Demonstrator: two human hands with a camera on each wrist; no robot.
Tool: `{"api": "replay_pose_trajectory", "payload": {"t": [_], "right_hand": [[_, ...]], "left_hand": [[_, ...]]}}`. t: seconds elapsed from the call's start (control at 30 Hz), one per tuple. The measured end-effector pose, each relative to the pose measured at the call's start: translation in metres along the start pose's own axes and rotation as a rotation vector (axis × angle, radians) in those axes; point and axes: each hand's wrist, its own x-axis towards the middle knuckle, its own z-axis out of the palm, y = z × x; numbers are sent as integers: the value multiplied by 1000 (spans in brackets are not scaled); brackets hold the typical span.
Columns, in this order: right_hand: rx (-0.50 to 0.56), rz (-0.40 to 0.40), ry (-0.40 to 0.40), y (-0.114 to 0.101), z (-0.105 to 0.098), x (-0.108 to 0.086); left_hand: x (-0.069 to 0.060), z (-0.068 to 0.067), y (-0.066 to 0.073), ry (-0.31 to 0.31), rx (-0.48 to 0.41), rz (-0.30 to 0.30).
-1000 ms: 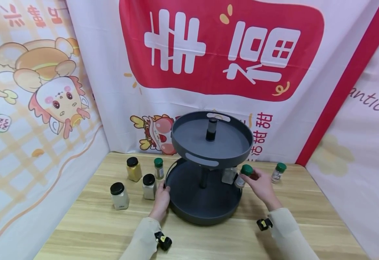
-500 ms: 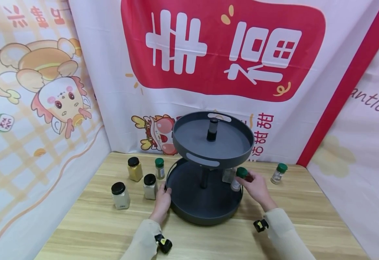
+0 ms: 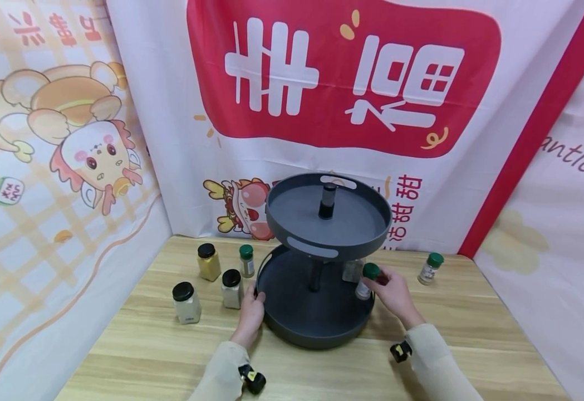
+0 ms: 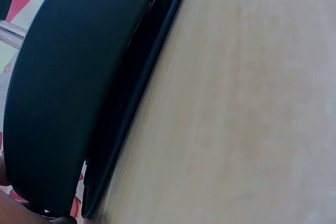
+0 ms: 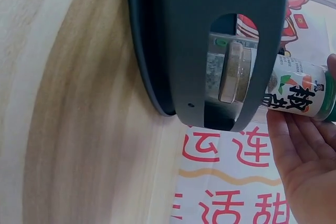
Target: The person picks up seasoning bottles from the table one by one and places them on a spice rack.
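Note:
A dark grey two-tier round tray (image 3: pixel 302 317) stands on the wooden table. My left hand (image 3: pixel 250 317) grips the left rim of its lower tier; in the left wrist view most of that hand is out of frame. With the right hand (image 3: pixel 396 296) I hold a green-capped spice jar (image 3: pixel 363 289) by its upper part, inside the right edge of the lower tier. Its printed label (image 5: pixel 299 85) and base show through and above the handle slot in the right wrist view. Whether the base touches the tier I cannot tell. Behind it a clear square jar (image 3: pixel 352 272) stands in the lower tier.
Left of the tray stand a yellow-filled jar (image 3: pixel 209 263), two black-capped jars (image 3: pixel 231 289) (image 3: pixel 187 306) and a small green-capped jar (image 3: pixel 246 262). Another green-capped jar (image 3: pixel 430 269) stands at the right. The upper tier (image 3: pixel 357 214) overhangs the lower one. Printed cloths hang behind and beside the table.
My right hand has moved left and slightly down, bringing the spice jar from the lower tier's right edge to inside its rim. The left hand keeps its place on the rim.

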Motion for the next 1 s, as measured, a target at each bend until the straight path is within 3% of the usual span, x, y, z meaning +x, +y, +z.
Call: {"api": "replay_pose_trajectory", "payload": {"t": [0.63,1.0], "right_hand": [[-32,45,11,10,2,-2],[-35,13,35,12,7,-2]], "left_hand": [[-5,2,-1,26,21,11],[-5,2,-2,32,28,8]]}}
